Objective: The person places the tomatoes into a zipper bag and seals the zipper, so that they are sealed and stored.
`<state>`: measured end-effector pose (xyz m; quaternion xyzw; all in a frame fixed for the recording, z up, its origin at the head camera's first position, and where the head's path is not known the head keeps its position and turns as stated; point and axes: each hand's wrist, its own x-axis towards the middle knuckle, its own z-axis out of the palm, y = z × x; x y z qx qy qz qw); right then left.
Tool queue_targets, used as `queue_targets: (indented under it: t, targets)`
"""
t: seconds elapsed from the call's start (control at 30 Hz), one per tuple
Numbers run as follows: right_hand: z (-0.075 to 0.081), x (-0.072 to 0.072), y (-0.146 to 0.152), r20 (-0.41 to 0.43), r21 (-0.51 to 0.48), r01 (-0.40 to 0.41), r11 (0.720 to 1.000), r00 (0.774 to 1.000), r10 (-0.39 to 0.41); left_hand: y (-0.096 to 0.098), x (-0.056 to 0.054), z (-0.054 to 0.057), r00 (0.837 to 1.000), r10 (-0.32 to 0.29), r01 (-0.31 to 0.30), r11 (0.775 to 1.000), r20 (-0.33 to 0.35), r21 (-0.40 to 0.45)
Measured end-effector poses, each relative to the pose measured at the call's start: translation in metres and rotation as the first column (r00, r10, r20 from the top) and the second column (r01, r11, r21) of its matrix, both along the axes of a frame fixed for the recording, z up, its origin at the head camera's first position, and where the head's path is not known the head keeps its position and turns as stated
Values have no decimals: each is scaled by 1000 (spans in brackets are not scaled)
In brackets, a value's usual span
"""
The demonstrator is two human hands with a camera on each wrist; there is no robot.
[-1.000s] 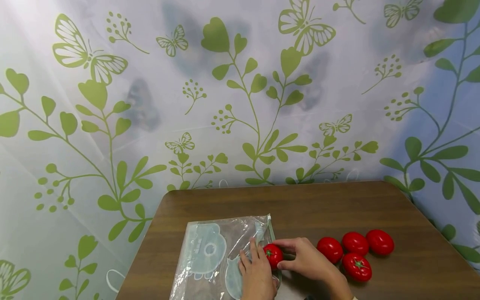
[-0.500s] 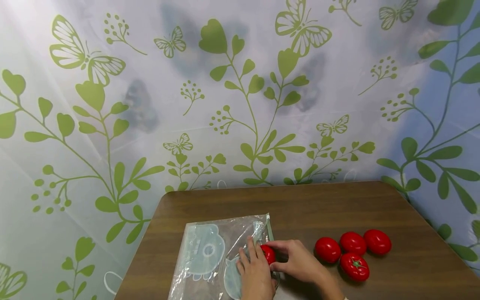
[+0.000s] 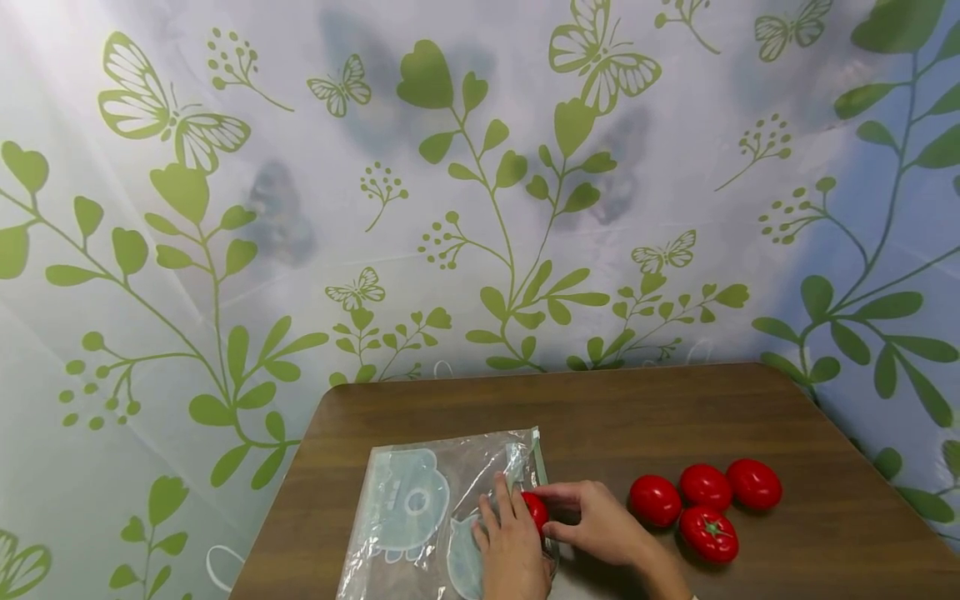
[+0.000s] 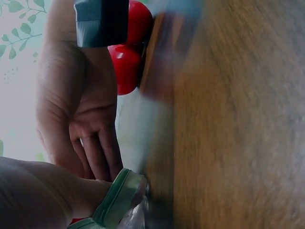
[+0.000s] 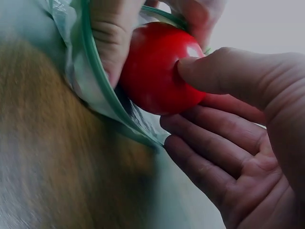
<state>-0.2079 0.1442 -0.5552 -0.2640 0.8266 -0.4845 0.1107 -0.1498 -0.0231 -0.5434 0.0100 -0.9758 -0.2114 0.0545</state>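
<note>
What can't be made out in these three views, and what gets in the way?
Head view: much of the held red tomato, hidden by the left hand.
Head view: the near end of the clear bag, cut off by the bottom edge.
Head view: small marks on the bag's leftmost pale-blue print, too small to read.
Left wrist view: the top of a dark block, cut off by the upper edge.
Right wrist view: some fingertips of the right hand, hidden behind the tomato.

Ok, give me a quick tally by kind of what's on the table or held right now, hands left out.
Clear zip bag: 1
Red tomatoes: 5 (4 loose on the wooden table, 1 pinched by the right hand at the bag's mouth)
Total: 6 in sight
</note>
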Motion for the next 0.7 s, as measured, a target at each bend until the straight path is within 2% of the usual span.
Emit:
queue_targets:
  t: [0.13, 0.27, 0.47, 0.57, 0.7]
  targets:
    - [-2, 0, -6, -47, 21, 13, 1000, 999, -12, 2, 2, -1, 999, 9, -10, 999, -44, -34]
    - [-1, -1, -11, -109, 42, 20, 999, 994, -16, 1, 3, -1, 998, 15, -18, 998, -57, -63]
    - [-2, -4, -18, -110, 44, 5, 999, 994, 0, 0, 2, -1, 998, 16, -23, 995, -64, -97]
    - [-4, -6, -21, -102, 52, 6, 999, 995, 0, 1, 4, -2, 995, 19, -33, 989, -100, -146]
    - [-6, -8, -29, -108, 49, 17, 999, 994, -12, 3, 6, -3, 982, 20, -63, 972, -188, -226]
